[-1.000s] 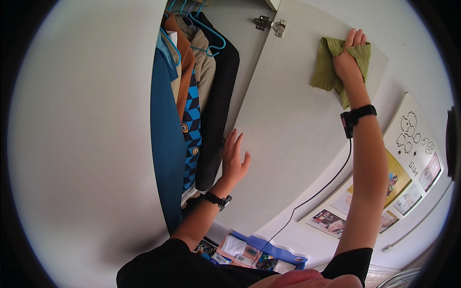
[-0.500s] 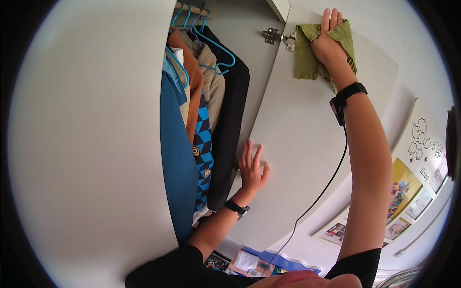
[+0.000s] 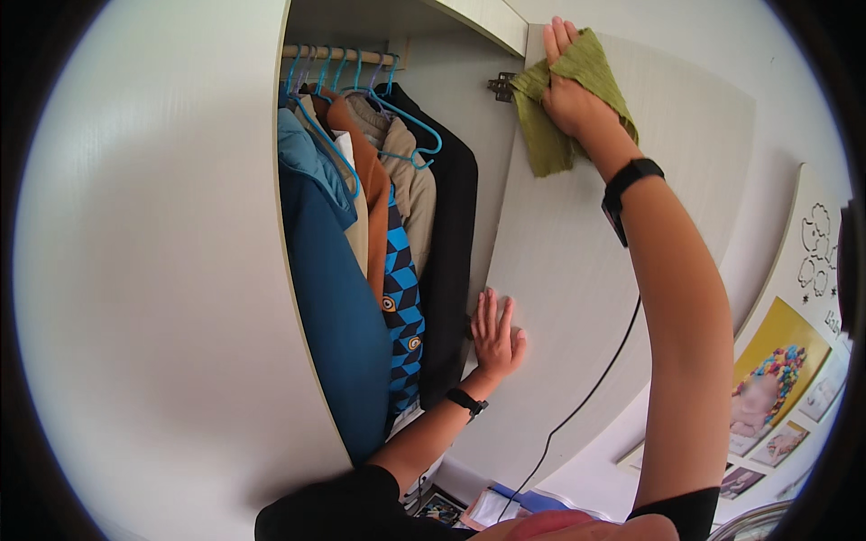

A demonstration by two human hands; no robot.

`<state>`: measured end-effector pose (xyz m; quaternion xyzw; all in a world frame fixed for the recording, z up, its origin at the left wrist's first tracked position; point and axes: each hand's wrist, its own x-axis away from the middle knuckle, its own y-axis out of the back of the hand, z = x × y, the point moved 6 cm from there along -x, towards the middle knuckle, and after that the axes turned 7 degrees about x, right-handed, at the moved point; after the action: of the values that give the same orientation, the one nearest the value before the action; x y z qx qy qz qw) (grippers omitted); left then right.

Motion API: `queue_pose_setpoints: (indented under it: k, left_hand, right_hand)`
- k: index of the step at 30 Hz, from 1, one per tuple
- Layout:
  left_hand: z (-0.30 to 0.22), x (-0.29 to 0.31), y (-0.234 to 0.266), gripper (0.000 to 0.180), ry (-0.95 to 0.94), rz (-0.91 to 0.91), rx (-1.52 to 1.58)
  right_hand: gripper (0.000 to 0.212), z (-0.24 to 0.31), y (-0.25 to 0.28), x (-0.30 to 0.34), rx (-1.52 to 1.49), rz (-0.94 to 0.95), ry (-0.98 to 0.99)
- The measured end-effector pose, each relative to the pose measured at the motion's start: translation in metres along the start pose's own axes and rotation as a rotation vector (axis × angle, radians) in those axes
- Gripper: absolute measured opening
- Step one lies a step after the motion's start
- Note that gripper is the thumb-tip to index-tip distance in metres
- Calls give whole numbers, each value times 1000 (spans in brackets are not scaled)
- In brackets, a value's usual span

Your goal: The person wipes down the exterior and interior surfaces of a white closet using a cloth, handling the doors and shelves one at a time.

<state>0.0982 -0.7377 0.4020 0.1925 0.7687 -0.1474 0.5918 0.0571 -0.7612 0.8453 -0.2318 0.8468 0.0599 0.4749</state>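
Up near the top corner of the pale cabinet door point(image 3: 577, 243), my right hand point(image 3: 570, 101) presses a green cloth point(image 3: 603, 74) to the surface. One fold of the cloth wraps over the hand, and the fingertips stick out above it. A metal hinge point(image 3: 502, 87) sits just left of the cloth. Lower down, my left hand point(image 3: 496, 341) lies flat on the same door near its hinged edge, fingers spread, holding nothing. Both wrists wear black bands, and a black cable point(image 3: 577, 410) hangs down in front of the door.
Left of the door, the wardrobe holds several garments on blue hangers, among them a blue jacket point(image 3: 329, 298) and a black coat point(image 3: 451, 234). A large pale panel point(image 3: 153, 270) fills the left side. A photo board point(image 3: 767, 361) is at the right.
My right hand and the cloth have shifted left toward the hinge, covering part of it. The view has moved, showing more of the hanging rod. My left hand stays flat on the door.
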Motion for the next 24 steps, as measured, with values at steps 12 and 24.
queue_pose_setpoints:
  k: [12, 24]
  left_hand:
    - [6, 2, -3, 64, -52, -5, 20]
    - [10, 7, -4, 60, -18, -20, -5]
  right_hand:
    - [78, -104, 71, 30, -91, 441, -350]
    - [85, -197, 123, 122, 611, 190, -351]
